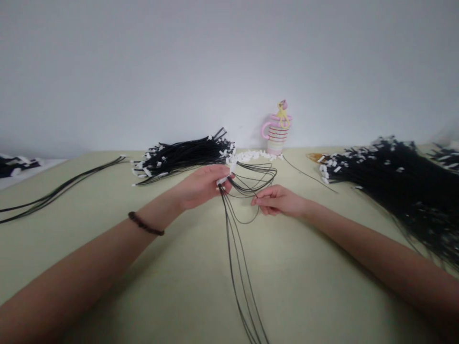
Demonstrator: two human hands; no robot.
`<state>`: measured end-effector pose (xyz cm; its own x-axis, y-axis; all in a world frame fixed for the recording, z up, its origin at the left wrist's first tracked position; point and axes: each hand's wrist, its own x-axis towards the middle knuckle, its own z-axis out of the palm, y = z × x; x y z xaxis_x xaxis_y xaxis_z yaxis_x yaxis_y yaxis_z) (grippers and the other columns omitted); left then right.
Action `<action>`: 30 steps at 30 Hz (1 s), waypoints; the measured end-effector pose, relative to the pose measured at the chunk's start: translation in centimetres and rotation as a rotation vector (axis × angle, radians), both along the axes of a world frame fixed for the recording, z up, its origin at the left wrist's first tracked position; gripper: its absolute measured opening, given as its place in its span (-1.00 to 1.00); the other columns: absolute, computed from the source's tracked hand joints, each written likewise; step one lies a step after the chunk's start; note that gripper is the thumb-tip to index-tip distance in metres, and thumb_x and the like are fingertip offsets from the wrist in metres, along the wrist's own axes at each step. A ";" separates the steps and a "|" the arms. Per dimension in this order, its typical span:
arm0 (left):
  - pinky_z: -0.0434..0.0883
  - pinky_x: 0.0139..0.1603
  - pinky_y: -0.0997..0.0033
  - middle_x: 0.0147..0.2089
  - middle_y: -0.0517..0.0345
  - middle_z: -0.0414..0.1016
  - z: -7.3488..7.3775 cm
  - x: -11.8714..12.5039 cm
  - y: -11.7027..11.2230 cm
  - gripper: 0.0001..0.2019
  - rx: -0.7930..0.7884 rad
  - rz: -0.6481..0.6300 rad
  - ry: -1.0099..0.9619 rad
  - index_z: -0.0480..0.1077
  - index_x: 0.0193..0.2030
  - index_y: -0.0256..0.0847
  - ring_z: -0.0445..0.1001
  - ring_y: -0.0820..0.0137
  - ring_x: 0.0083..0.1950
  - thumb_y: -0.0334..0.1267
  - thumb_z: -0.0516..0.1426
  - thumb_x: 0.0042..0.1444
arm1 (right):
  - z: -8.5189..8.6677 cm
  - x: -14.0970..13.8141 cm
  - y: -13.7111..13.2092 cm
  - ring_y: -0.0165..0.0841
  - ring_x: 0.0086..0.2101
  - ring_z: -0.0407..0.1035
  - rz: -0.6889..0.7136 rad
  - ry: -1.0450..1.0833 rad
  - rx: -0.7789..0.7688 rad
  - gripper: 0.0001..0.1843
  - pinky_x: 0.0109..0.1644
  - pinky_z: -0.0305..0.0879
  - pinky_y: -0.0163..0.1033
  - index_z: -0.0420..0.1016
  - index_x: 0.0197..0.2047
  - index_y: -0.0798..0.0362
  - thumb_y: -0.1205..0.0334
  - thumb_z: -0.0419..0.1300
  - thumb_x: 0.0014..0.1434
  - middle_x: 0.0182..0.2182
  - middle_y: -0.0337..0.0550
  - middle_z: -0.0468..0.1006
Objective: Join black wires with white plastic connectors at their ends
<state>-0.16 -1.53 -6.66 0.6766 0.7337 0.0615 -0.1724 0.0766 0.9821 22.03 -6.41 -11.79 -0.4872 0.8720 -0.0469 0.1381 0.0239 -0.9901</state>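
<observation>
While the left hand (204, 185) grips white connectors (224, 180) on black cables (227, 220) at frame centre, the right hand (277, 199) pinches one thin strand (247, 223) just right of it. Pale green tabletop (179, 291), far edge (308, 148) meeting grey wall (172, 67); elbow room at lower centre, between forearms (103, 253). Cable pile (190, 155) upper left of centre, cable heap (401, 177) along right edge.
</observation>
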 end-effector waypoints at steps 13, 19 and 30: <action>0.37 -0.17 0.16 -0.57 0.20 0.31 -1.3 0.6 -1.6 -0.85 -0.086 -0.271 0.178 0.37 -0.41 -0.30 0.31 0.52 -0.50 -0.23 0.16 -0.06 | -0.3 0.5 0.9 -0.28 -0.19 0.37 -0.233 0.491 -0.167 -0.57 -0.13 0.28 -0.12 0.35 -0.11 0.18 0.16 -0.19 0.13 -0.20 0.03 0.46; 0.34 -0.16 0.29 -0.57 0.22 0.31 -2.2 0.9 -0.8 -0.86 0.027 -0.112 0.142 0.36 -0.47 -0.31 0.34 0.52 -0.47 -0.25 0.13 -0.02 | -1.8 0.6 1.7 -0.39 -0.30 0.31 -0.808 0.225 0.262 -0.70 -0.34 0.25 -0.33 0.29 -0.15 0.08 0.19 0.00 0.01 -0.29 -0.12 0.39; 0.27 -0.39 0.49 -0.52 0.18 0.36 -4.8 2.1 -0.7 -0.81 0.159 0.237 0.226 0.35 -0.44 -0.31 0.33 0.51 -0.47 -0.19 0.08 -0.03 | -0.8 -4.9 -3.1 -0.52 -0.53 0.23 -0.228 -0.193 0.345 -0.79 -0.48 0.13 -0.42 0.36 -0.34 0.15 0.17 0.08 0.04 -0.47 -0.20 0.39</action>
